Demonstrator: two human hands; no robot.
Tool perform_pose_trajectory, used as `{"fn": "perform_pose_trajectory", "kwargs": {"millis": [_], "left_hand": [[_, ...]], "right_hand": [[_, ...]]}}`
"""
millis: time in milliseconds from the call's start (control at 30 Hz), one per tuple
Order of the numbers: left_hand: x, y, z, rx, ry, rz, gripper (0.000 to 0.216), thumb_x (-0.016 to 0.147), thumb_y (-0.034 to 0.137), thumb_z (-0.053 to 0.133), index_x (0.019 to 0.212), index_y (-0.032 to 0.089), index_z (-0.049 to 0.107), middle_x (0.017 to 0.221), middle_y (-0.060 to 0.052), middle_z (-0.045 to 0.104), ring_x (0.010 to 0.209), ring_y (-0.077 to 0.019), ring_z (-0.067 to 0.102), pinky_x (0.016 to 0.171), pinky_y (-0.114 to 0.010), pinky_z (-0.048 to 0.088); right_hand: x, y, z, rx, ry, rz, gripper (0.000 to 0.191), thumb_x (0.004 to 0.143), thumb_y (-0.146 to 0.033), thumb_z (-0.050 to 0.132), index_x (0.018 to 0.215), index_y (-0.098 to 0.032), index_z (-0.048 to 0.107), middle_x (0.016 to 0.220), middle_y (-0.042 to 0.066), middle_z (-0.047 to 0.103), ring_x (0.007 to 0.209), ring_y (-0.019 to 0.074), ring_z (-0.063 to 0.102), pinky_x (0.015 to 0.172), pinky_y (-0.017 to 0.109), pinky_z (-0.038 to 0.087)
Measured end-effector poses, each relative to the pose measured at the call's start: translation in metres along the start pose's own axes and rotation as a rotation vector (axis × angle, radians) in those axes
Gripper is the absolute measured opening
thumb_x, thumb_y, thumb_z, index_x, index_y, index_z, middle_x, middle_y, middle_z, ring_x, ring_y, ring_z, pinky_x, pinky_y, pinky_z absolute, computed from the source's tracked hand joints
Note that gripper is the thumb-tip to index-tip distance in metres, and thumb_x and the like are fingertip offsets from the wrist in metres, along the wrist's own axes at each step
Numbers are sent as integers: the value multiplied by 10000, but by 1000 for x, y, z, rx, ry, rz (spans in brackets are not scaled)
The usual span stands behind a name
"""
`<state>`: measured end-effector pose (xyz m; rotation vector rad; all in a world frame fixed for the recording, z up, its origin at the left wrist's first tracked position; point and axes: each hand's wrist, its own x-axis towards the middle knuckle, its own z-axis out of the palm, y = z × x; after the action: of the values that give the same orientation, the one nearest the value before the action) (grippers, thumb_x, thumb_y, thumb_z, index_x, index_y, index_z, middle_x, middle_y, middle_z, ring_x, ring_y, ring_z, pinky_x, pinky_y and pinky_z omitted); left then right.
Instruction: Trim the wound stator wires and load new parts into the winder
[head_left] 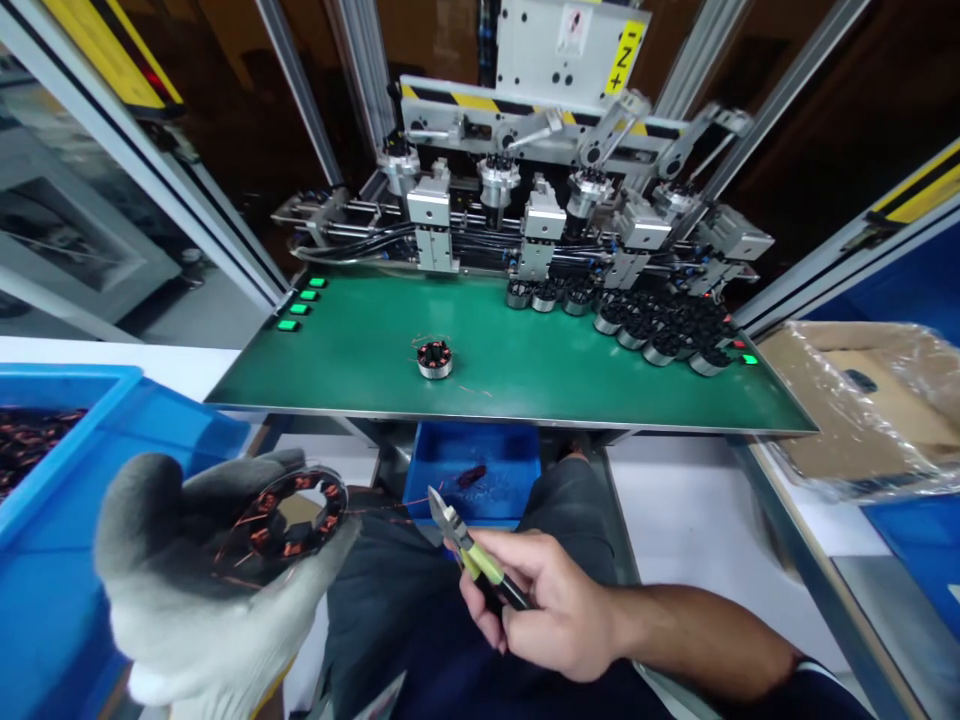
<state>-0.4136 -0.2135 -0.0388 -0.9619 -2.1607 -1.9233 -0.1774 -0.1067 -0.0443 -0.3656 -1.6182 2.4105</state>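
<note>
In my gloved left hand (217,570) I hold a motor stator (330,510), a ring wound with copper coils. Thin copper wires (386,507) stick out from its right side toward the pliers. My bare right hand (547,600) is wrapped round a pair of cutting pliers (480,560) with yellow-green and black handles. Their tip points up and left, close to the wire ends; I cannot tell whether it touches them. Another wound stator (435,360) with loose wire ends sits on the green work surface (360,370), beyond both hands.
Several black-and-silver stators (660,345) crowd the right of the surface, below a winding machine (540,215). A blue bin (472,450) with copper scraps is under the edge. At left stands a blue crate (142,420) of copper parts; at right, a cardboard box (847,420) in plastic.
</note>
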Motion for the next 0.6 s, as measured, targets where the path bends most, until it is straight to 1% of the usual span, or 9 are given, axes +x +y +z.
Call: {"fn": "perform_pose_trajectory", "kwargs": {"millis": [67, 100, 167, 233, 300, 367, 433, 500, 600], "left_hand": [[2, 1, 1, -84, -20, 15, 1330, 307, 177, 957, 1524, 347, 449, 1002, 59, 757, 921, -248, 772, 914, -513, 638], [4, 2, 1, -130, -39, 24, 1286, 342, 122, 947, 1513, 355, 469, 1024, 60, 749, 962, -236, 765, 931, -475, 637], [6, 5, 2, -172, -114, 5, 1181, 430, 57, 920, 1491, 363, 501, 1063, 44, 733, 998, -209, 752, 899, -373, 652], [7, 8, 3, -173, -232, -95, 1098, 510, 72, 899, 1495, 345, 496, 1084, 11, 731, 957, -196, 750, 807, -294, 662], [8, 9, 5, -190, -389, -197, 1048, 566, 96, 847, 1514, 313, 457, 1086, -25, 743, 921, -205, 752, 776, -287, 659], [7, 8, 7, -201, -529, -225, 1001, 584, 101, 767, 1513, 284, 443, 1074, -46, 757, 941, -231, 756, 799, -309, 657], [4, 8, 9, -125, -623, -199, 984, 566, 98, 700, 1506, 258, 452, 1087, -55, 769, 1005, -256, 756, 860, -330, 649], [-1, 8, 9, 14, -674, -159, 997, 555, 110, 672, 1518, 248, 453, 1149, -67, 774, 1087, -280, 744, 916, -342, 635], [-8, 11, 6, 195, -684, -107, 979, 584, 192, 688, 1533, 267, 457, 1216, -66, 773, 1103, -299, 750, 875, -330, 645]], "right_hand": [[-2, -6, -4, -82, 14, 15, 240, 658, -76, 561, 877, -176, 560, 741, -42, 535, 588, 59, 471, 558, 198, 384], [-3, -11, -8, -111, 19, 16, 244, 668, -76, 561, 891, -176, 567, 763, -33, 548, 603, 63, 481, 565, 200, 393], [-4, -24, -20, -176, 55, -22, 356, 695, -73, 559, 1033, -175, 609, 897, 8, 602, 676, 82, 539, 623, 221, 454], [-1, -43, -32, -317, 122, -128, 552, 704, -54, 573, 1237, -190, 619, 1069, 65, 638, 798, 121, 588, 710, 261, 514], [6, -63, -41, -475, 131, -243, 672, 716, -35, 596, 1365, -206, 603, 1169, 98, 657, 894, 157, 608, 780, 291, 543], [17, -82, -42, -552, 66, -320, 680, 738, -36, 619, 1398, -197, 605, 1198, 101, 677, 929, 168, 622, 816, 293, 553], [31, -96, -37, -552, -26, -318, 671, 738, -30, 631, 1392, -181, 616, 1209, 89, 689, 952, 163, 639, 846, 279, 552], [45, -102, -30, -529, -92, -281, 687, 706, -14, 636, 1376, -164, 626, 1207, 80, 694, 987, 163, 645, 847, 256, 547], [59, -102, -19, -523, -147, -208, 709, 676, -10, 633, 1370, -154, 622, 1165, 67, 701, 957, 151, 642, 820, 242, 542]]}}
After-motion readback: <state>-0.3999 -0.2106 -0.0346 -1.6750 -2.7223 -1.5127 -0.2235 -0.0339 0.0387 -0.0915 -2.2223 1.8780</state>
